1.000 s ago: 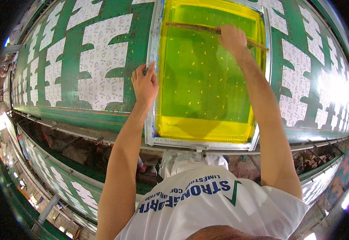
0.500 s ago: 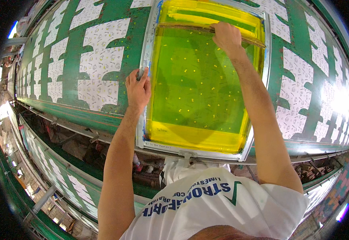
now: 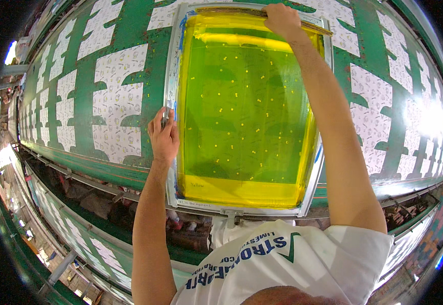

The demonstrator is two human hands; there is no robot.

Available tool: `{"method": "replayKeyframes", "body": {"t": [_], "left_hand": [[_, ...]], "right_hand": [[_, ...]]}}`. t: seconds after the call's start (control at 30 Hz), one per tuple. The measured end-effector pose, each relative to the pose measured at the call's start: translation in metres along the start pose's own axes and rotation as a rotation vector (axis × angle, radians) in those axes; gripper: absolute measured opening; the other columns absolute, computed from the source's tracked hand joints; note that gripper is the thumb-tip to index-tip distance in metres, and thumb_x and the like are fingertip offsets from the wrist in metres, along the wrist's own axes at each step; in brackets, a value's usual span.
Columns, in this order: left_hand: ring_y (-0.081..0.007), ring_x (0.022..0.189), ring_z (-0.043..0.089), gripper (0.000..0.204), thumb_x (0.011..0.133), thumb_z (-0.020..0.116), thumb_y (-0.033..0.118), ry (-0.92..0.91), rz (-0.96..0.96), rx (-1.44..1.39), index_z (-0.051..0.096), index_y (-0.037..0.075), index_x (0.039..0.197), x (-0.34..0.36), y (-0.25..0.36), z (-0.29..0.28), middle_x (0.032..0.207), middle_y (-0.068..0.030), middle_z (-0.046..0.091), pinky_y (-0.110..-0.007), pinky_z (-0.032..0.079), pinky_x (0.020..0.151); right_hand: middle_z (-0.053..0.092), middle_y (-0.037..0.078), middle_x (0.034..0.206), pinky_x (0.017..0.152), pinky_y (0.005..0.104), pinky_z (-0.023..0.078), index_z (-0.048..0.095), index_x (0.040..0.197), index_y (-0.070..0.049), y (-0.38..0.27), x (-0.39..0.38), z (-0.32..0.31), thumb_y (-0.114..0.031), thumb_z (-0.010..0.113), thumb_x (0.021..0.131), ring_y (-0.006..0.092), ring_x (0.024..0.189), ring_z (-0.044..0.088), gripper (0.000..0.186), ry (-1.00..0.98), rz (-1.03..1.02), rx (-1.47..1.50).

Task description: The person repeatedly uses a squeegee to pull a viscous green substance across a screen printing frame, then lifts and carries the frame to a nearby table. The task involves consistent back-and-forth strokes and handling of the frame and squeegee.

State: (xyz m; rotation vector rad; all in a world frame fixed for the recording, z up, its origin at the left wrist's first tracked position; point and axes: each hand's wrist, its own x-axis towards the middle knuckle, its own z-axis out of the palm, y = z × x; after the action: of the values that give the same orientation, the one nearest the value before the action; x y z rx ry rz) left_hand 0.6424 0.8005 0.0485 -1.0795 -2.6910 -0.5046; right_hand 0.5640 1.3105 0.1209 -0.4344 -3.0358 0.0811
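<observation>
A silk-screen printing frame [image 3: 172, 76] with pale metal sides lies on the long green table. Its mesh [image 3: 247, 117] is tinted yellow-green, and pale cut pieces show faintly through it. At the far end, my right hand [image 3: 282, 21] is closed round a long squeegee [image 3: 231, 12], which lies across the frame near its far rail. A thick band of yellow ink [image 3: 242, 41] crosses the mesh just on my side of the squeegee. My left hand [image 3: 164, 137] has its fingers curled at the frame's left side, round a small dark grip [image 3: 165, 117].
White printed pieces [image 3: 119, 96] lie in rows on the green table [image 3: 82, 122] to the left, with more [image 3: 371, 112] to the right. A metal rail with a bracket [image 3: 230, 216] runs along the near edge. Another table with white pieces stands at lower left.
My right hand has pushed the squeegee farther away, from over the mesh to the far end of the frame. In view, the frame and my left hand sit slightly lower and farther left.
</observation>
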Motion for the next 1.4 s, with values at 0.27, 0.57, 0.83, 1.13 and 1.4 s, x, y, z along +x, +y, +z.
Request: {"method": "replayKeyframes", "body": {"t": [0.27, 0.57, 0.83, 1.13, 1.4], "left_hand": [[-0.0361, 0.117, 0.053, 0.045, 0.101, 0.062, 0.01, 0.004, 0.004, -0.079, 0.063, 0.014, 0.146, 0.0, 0.0, 0.001, 0.15, -0.0129, 0.052, -0.051, 0.045, 0.103], [-0.0389, 0.132, 0.053, 0.042, 0.101, 0.062, 0.013, 0.055, 0.082, -0.049, 0.065, 0.008, 0.143, 0.002, -0.004, 0.004, 0.146, -0.0199, 0.055, -0.054, 0.041, 0.108], [-0.0385, 0.125, 0.053, 0.037, 0.1, 0.062, 0.016, 0.13, 0.132, 0.009, 0.072, 0.01, 0.135, -0.002, -0.018, 0.018, 0.144, -0.014, 0.056, -0.051, 0.043, 0.106], [-0.0367, 0.124, 0.052, 0.039, 0.101, 0.064, 0.018, 0.152, 0.117, 0.048, 0.067, 0.013, 0.139, -0.003, -0.022, 0.028, 0.141, -0.0089, 0.055, -0.052, 0.044, 0.106], [-0.0337, 0.115, 0.052, 0.043, 0.094, 0.066, 0.003, 0.17, 0.216, -0.055, 0.067, 0.011, 0.136, -0.01, -0.024, 0.023, 0.123, -0.0079, 0.059, -0.051, 0.044, 0.103]], "right_hand": [[0.077, 0.021, 0.106, 0.088, 0.0518, 0.062, 0.079, 0.107, -0.004, -0.014, -0.04, -0.003, -0.024, 0.069, 0.085, 0.0399, 0.101, 0.076, 0.031, -0.124, 0.156, 0.085], [0.078, 0.021, 0.1, 0.08, 0.0491, 0.063, 0.08, 0.1, -0.004, -0.098, -0.195, -0.018, -0.019, 0.071, 0.083, 0.0387, 0.094, 0.077, 0.024, -0.17, 0.351, 0.181], [0.075, 0.017, 0.101, 0.08, 0.0487, 0.061, 0.078, 0.105, -0.011, -0.165, -0.344, -0.025, -0.015, 0.07, 0.083, 0.0382, 0.094, 0.075, 0.024, -0.255, 0.466, 0.183], [0.074, 0.006, 0.114, 0.086, 0.044, 0.06, 0.075, 0.122, -0.019, -0.223, -0.499, -0.032, -0.008, 0.069, 0.08, 0.0286, 0.107, 0.071, 0.044, -0.175, 0.16, 0.168], [0.072, 0.007, 0.105, 0.08, 0.0431, 0.062, 0.076, 0.117, -0.018, -0.218, -0.507, -0.03, -0.009, 0.068, 0.083, 0.0271, 0.101, 0.072, 0.036, -0.121, 0.066, 0.15]]}}
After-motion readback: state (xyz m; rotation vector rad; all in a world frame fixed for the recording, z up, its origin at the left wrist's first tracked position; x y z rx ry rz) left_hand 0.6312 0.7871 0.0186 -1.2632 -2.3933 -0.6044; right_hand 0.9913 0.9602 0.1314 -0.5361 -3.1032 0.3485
